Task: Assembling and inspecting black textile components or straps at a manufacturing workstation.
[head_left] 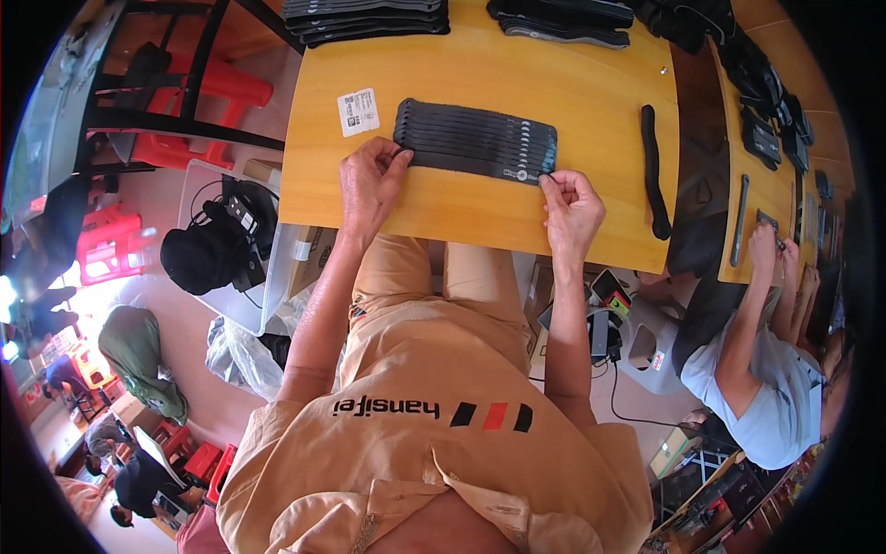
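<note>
In front of me on the yellow table [443,210] lies an overlapping row of flat, dark grey fabric strips [472,138]. Their left ends are rounded, and pale marks run down the right part. My left hand [371,185] pinches the left end of the nearest strip [466,168] between thumb and fingers. At that strip's right corner, my right hand [572,208] holds on with thumb and forefinger. The strip lies level between both hands, against the rest of the row. A white printed label [358,112] sits just beyond my left hand.
Two piles of dark strips, a left pile [365,20] and a right pile [558,23], stand at the far edge. A long black strip [653,171] lies at right. Left of the table is a plastic bin [217,198]; a co-worker [761,379] works at the right-hand table.
</note>
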The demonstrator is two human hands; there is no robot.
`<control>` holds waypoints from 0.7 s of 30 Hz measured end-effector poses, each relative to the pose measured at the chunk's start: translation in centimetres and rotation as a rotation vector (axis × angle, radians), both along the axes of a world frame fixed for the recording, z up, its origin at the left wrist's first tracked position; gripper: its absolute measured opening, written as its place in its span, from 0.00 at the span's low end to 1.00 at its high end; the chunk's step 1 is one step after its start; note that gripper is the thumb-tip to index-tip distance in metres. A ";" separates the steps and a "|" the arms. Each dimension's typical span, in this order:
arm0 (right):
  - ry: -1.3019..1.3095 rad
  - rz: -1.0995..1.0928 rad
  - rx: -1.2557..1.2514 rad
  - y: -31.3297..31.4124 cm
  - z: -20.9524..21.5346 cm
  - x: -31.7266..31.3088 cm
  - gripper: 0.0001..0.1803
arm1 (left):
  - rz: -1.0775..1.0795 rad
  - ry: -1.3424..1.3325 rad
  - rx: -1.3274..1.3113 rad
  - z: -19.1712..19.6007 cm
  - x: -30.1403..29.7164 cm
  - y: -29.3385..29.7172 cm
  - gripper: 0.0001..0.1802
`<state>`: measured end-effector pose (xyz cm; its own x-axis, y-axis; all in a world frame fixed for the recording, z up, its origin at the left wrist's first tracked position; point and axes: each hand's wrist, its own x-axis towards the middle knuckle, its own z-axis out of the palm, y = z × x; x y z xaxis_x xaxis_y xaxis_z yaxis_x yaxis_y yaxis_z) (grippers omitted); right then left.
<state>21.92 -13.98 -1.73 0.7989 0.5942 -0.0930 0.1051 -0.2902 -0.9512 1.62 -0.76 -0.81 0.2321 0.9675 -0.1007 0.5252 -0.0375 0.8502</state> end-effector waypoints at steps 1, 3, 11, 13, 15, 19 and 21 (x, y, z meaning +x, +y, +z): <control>-0.005 0.004 -0.006 0.0 0.1 0.0 0.04 | -0.002 -0.001 0.016 0.0 0.0 0.0 0.08; -0.011 0.008 -0.013 0.0 0.1 0.0 0.04 | -0.003 -0.002 0.031 -0.1 0.0 0.0 0.08; -0.050 0.001 -0.024 0.0 -0.2 0.0 0.05 | -0.008 0.027 0.071 -0.1 0.2 0.0 0.08; -0.039 -0.003 -0.026 0.1 0.0 -0.1 0.05 | -0.008 0.046 0.075 0.0 0.2 0.0 0.09; -0.031 -0.009 -0.029 0.1 0.0 0.0 0.05 | -0.012 0.063 0.080 0.1 0.3 0.0 0.09; -0.038 -0.003 -0.024 0.2 -0.1 0.0 0.04 | -0.012 0.062 0.075 0.2 0.3 0.0 0.09; -0.037 -0.004 -0.030 0.2 0.0 -0.1 0.04 | -0.013 0.058 0.073 0.3 0.4 0.0 0.09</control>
<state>21.84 -13.82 -1.69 0.8043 0.5887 -0.0805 0.1394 -0.3187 -0.9376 2.02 -0.78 -0.53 0.2410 0.9695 -0.0441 0.5725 -0.1053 0.8131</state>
